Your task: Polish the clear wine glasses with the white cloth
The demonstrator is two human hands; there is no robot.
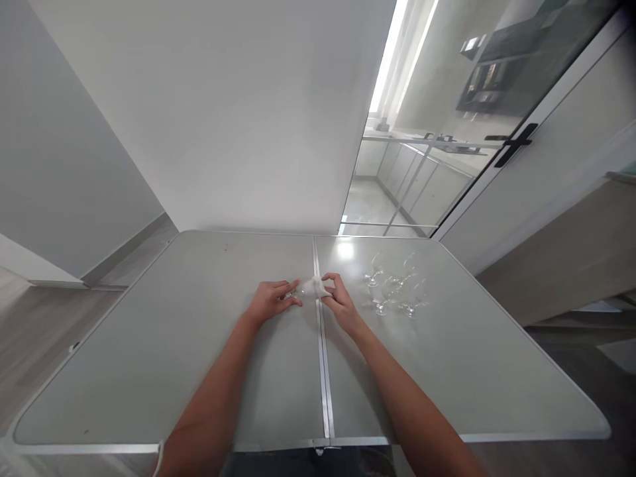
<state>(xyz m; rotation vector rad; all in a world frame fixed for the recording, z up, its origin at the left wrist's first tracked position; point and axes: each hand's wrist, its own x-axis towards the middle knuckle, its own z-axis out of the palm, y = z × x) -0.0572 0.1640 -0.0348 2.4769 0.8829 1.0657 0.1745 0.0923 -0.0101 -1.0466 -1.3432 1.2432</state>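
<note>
My left hand (271,299) pinches the foot end of a small clear stemmed glass (294,292), which is tilted on its side above the table's middle seam. At the bowl end my right hand (340,301) has its fingers closed on a white cloth or tissue (314,287). The white material covers much of the bowl; whether it lies inside or around the glass, I cannot tell. To the right of my right hand stand several clear stemmed glasses (380,306) in a loose group.
The pale folding table (199,371) has a metal-edged seam (324,371) down its middle. A white wall (248,132) rises behind it. On the right is a glass-paned door (412,172) with a black handle (517,144).
</note>
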